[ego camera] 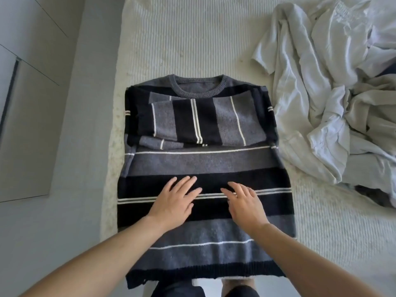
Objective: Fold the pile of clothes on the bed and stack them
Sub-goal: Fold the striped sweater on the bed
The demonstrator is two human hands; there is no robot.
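Observation:
A grey, navy and white striped sweater (203, 159) lies flat on the white ribbed bed (182, 39), collar away from me, hem hanging over the near edge. Both sleeves are folded across its chest. My left hand (174, 201) rests flat on the sweater's lower middle with fingers spread. My right hand (244, 202) lies flat beside it, fingers straight, a short gap between the two hands. A crumpled pile of pale white and cream clothes (327, 88) sits to the right of the sweater, with a dark garment partly showing under it.
The bed's left edge runs beside a grey floor (64, 146). Pale cabinet panels (27, 61) stand at the far left. Bare bedcover stretches beyond the sweater's collar and at the lower right. My legs show below the bed's near edge.

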